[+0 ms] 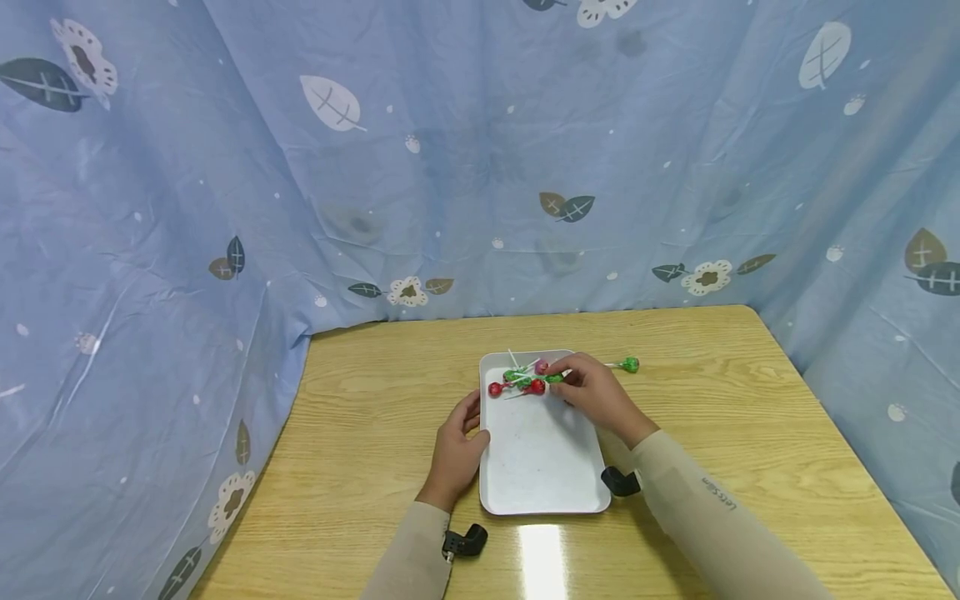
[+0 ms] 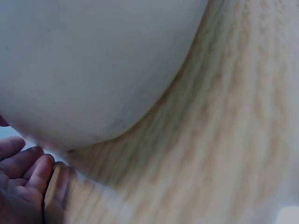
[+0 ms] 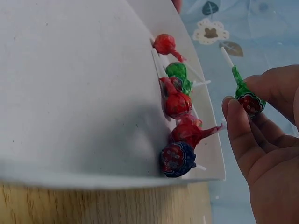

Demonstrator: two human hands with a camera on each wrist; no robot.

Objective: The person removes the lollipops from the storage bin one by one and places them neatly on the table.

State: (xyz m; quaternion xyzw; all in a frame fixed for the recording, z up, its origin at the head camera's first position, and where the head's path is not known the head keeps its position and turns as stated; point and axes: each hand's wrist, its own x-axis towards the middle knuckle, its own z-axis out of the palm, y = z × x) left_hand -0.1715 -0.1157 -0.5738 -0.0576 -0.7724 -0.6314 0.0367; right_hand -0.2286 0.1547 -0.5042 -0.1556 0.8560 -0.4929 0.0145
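Note:
My right hand (image 1: 596, 392) pinches a green-wrapped lollipop (image 3: 250, 103) by its head between thumb and fingers, with the white stick pointing away. It is over the far end of a white tray (image 1: 543, 467). Several lollipops lie at that end, among them a red one (image 3: 164, 44), a green one (image 3: 176, 71) and a dark blue one (image 3: 177, 159). My left hand (image 1: 457, 454) rests at the tray's left side, fingers loosely bent and the thumb at the rim. In the left wrist view its fingertips (image 2: 44, 163) are beside the tray edge.
Another green lollipop (image 1: 630, 364) lies on the wooden table (image 1: 712, 400), just right of the tray's far end. A blue patterned curtain (image 1: 465, 167) hangs behind the table and along both sides. Dark wrist cameras are strapped on both wrists.

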